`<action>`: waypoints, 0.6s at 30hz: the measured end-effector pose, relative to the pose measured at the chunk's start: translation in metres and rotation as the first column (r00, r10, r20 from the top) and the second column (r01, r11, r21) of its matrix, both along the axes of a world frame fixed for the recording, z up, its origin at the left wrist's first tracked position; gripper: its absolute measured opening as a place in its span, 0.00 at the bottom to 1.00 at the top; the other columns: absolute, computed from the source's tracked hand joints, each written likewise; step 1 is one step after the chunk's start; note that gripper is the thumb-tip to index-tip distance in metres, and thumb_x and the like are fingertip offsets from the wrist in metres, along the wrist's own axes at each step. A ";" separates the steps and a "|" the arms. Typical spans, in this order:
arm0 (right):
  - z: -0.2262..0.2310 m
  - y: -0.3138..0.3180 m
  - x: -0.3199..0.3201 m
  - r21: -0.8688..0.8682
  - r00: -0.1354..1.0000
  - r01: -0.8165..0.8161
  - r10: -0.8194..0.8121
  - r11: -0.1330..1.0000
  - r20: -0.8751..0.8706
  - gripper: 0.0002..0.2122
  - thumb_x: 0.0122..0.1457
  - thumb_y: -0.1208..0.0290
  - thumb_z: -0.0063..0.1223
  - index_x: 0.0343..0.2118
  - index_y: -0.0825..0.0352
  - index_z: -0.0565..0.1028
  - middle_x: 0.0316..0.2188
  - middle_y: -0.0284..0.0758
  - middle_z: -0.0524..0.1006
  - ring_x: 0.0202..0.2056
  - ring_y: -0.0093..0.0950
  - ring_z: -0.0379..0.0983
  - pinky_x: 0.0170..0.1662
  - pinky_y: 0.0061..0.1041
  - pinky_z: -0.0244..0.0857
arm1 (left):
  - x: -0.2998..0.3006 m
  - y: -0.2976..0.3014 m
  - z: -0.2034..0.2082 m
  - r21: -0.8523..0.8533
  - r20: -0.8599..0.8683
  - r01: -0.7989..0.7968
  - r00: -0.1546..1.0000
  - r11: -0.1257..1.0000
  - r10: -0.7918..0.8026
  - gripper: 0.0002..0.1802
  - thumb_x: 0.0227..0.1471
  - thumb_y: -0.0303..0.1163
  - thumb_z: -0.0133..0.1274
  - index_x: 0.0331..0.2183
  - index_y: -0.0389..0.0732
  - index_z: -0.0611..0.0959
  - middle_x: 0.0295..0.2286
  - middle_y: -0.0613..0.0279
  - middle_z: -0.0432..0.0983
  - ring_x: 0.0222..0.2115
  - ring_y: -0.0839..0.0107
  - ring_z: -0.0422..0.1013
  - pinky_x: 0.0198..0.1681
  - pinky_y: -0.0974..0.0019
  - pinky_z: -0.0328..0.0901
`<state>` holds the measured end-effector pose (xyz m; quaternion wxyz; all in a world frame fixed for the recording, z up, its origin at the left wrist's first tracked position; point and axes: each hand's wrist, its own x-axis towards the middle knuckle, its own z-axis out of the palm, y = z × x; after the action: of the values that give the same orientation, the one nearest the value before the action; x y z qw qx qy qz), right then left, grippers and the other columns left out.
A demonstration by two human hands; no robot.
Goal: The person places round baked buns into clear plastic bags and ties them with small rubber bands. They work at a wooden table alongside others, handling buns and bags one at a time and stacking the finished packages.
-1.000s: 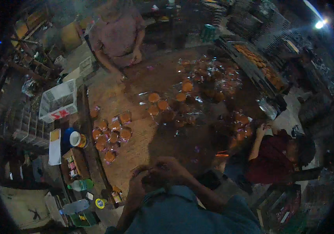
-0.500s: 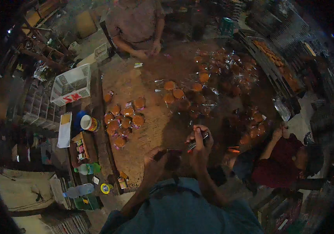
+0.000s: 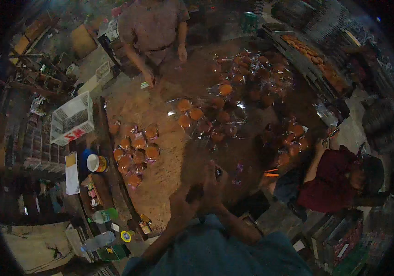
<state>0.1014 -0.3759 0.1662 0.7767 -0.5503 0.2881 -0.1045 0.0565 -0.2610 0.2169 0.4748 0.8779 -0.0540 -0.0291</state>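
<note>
My left hand [image 3: 185, 201] and my right hand [image 3: 213, 179] are close together over the near edge of a wooden table [image 3: 169, 165]. The right hand's fingers are curled upward around a small, dark, shiny object [image 3: 218, 171] whose kind I cannot make out. The left hand's fingers are bent, in shadow and blurred, and whatever they may hold is hidden. A small purple piece [image 3: 238, 169] lies right of my right hand. Round brown buns in clear wrap [image 3: 138, 156] form a group to the left, and more wrapped buns [image 3: 196, 113] lie beyond my hands.
Across the table stands a person [image 3: 153, 27], one hand by pale strips [image 3: 144, 85]. Another person in dark red [image 3: 330, 179] sits at right, near orange-handled scissors [image 3: 271, 173]. A white crate [image 3: 72, 117], a tub [image 3: 96, 163] and bottles [image 3: 100, 216] line the left; a bun tray [image 3: 314, 60] stands far right.
My right hand has come down and left, close to my left hand. The purple piece now shows on the table. The person across has reached toward the pale strips. The whole view has shifted slightly.
</note>
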 end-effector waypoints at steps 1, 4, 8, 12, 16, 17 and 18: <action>-0.006 0.000 0.001 0.029 0.998 -0.022 0.020 0.999 0.057 0.16 0.71 0.60 0.52 0.26 0.64 0.72 0.20 0.23 0.69 0.22 0.12 0.64 0.25 0.18 0.58 | 0.004 0.003 -0.009 -0.026 -0.014 0.017 1.000 1.000 -0.017 0.12 0.53 0.24 0.60 0.42 0.37 0.86 0.34 0.59 0.84 0.35 0.68 0.81 0.41 0.62 0.74; -0.025 -0.012 0.005 0.110 0.991 -0.107 0.097 0.988 0.093 0.15 0.71 0.61 0.52 0.28 0.64 0.73 0.21 0.24 0.71 0.21 0.13 0.65 0.24 0.18 0.61 | 0.018 0.027 -0.045 -0.491 -0.555 -0.176 0.818 0.853 -0.150 0.13 0.55 0.28 0.60 0.43 0.35 0.85 0.37 0.59 0.84 0.37 0.67 0.79 0.40 0.63 0.74; -0.085 -0.048 0.037 -0.024 0.984 -0.114 0.110 0.993 -0.143 0.12 0.69 0.63 0.53 0.31 0.66 0.76 0.22 0.25 0.71 0.21 0.15 0.66 0.26 0.21 0.64 | 0.045 0.084 -0.102 -0.624 -0.696 -0.593 0.718 0.508 -0.018 0.16 0.57 0.29 0.60 0.46 0.35 0.84 0.39 0.61 0.82 0.41 0.67 0.77 0.44 0.64 0.71; -0.183 -0.093 0.082 -0.508 0.963 -0.226 0.111 0.832 -0.247 0.09 0.64 0.66 0.57 0.39 0.66 0.80 0.25 0.32 0.76 0.27 0.26 0.74 0.33 0.33 0.71 | 0.069 0.132 -0.113 -0.268 -0.069 -0.577 0.810 0.771 0.582 0.22 0.57 0.32 0.60 0.52 0.33 0.79 0.43 0.58 0.79 0.43 0.63 0.74 0.54 0.61 0.66; -0.253 -0.110 0.104 -0.776 0.963 -0.270 0.177 0.570 -0.205 0.13 0.58 0.69 0.59 0.46 0.62 0.81 0.35 0.44 0.80 0.40 0.42 0.76 0.43 0.43 0.72 | 0.077 0.140 -0.105 0.118 0.092 -0.531 0.847 0.839 0.524 0.25 0.58 0.31 0.59 0.56 0.34 0.76 0.49 0.56 0.76 0.48 0.63 0.72 0.57 0.59 0.65; -0.263 -0.109 0.114 -0.807 0.968 -0.248 0.177 0.536 -0.180 0.14 0.57 0.69 0.59 0.46 0.61 0.81 0.38 0.46 0.80 0.43 0.45 0.76 0.44 0.44 0.72 | 0.074 0.137 -0.106 0.213 0.061 -0.495 0.867 0.842 0.494 0.26 0.58 0.30 0.59 0.57 0.35 0.76 0.50 0.56 0.77 0.50 0.63 0.72 0.57 0.59 0.65; -0.268 -0.108 0.120 -0.814 0.969 -0.243 0.165 0.528 -0.183 0.15 0.56 0.69 0.59 0.47 0.61 0.81 0.41 0.49 0.80 0.46 0.47 0.75 0.45 0.45 0.72 | 0.069 0.132 -0.110 0.239 0.069 -0.467 0.882 0.851 0.465 0.26 0.59 0.30 0.59 0.57 0.36 0.76 0.51 0.56 0.77 0.51 0.63 0.72 0.57 0.59 0.65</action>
<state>0.2215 -0.4843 -0.1022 0.4185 -0.8849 0.1703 -0.1134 0.1258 -0.1286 0.1069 0.3535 0.9174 0.1625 0.0840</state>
